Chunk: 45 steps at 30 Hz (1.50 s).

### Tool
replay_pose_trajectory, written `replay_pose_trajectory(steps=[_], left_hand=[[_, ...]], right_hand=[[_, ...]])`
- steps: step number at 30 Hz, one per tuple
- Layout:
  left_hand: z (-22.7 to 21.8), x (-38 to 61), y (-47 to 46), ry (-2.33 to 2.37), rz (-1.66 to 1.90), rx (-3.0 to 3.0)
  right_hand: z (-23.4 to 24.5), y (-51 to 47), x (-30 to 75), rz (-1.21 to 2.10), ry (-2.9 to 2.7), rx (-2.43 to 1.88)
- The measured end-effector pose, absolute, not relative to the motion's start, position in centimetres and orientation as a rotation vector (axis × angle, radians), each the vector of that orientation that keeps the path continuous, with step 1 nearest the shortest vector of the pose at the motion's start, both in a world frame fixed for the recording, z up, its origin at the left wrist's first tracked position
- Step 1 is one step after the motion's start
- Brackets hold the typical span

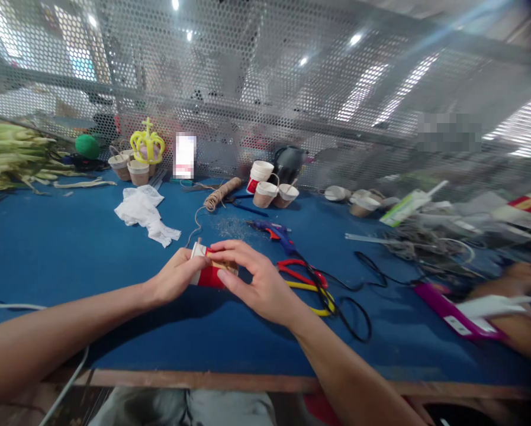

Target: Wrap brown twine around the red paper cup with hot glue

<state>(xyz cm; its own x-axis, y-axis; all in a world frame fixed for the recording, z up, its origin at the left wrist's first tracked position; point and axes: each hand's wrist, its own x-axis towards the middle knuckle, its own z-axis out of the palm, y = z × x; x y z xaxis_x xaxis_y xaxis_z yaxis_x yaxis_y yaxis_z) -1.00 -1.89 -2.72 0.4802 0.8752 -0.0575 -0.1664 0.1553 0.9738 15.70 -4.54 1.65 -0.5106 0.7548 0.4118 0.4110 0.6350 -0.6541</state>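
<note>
Lying sideways between my hands is a red and white paper cup (209,277), its white rim to the left. A tan strand of twine (221,264) runs over its upper side. My left hand (176,275) is closed around the rim end, thumb on top. Over the other end, my right hand (250,275) presses the cup and twine with thumb and fingers; its palm hides part of the cup. A blue glue gun (274,232) lies beyond my right hand. Beside that hand are a red-handled tool (301,269) and a yellow-handled one (318,296), crossed by a black cable.
Behind are a twine roll (223,194), a crumpled white cloth (145,210), twine-wrapped cups (265,194) and a yellow crown (148,148). A purple power strip (456,310) lies at right, near another person's arm (525,334). Perforated metal mesh (229,77) backs the blue table (158,337).
</note>
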Motion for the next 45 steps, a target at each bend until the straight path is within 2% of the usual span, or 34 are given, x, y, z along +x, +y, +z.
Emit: replay_pose_trajectory(steps=[13, 18, 23, 29, 34, 40, 43, 45], left_hand=[[-2.5, -0.7, -1.8, 0.928, 0.905, 1.155], [-2.2, -0.7, -1.8, 0.925, 0.867, 1.138], [-2.2, -0.7, -1.9, 0.892, 0.816, 1.246], [-2.5, -0.7, -1.7, 1.039, 0.776, 1.404], [-2.5, -0.7, -1.5, 1.104, 0.712, 1.511], [-1.8, -0.9, -0.7, 1.137, 0.751, 1.387], [-1.8, -1.0, -0.4, 1.113, 0.802, 1.300], [-1.9, -0.9, -0.2, 1.119, 0.797, 1.294]], right_hand=[[1.6, -4.2, 15.9, 0.554, -2.107, -0.903], [3.3, -2.7, 18.8, 0.511, -1.591, -1.338], [4.5, 1.0, 23.3, 0.244, -1.646, -1.997], [1.5, 4.8, 26.2, 0.485, -1.625, -2.326], [0.2, 5.2, 25.8, 0.633, -1.558, -2.228], [3.2, 1.9, 24.1, 0.778, -1.506, -1.792], [4.0, 0.0, 22.7, 1.072, -1.517, -1.540], [4.0, -1.0, 21.9, 1.132, -1.534, -1.456]])
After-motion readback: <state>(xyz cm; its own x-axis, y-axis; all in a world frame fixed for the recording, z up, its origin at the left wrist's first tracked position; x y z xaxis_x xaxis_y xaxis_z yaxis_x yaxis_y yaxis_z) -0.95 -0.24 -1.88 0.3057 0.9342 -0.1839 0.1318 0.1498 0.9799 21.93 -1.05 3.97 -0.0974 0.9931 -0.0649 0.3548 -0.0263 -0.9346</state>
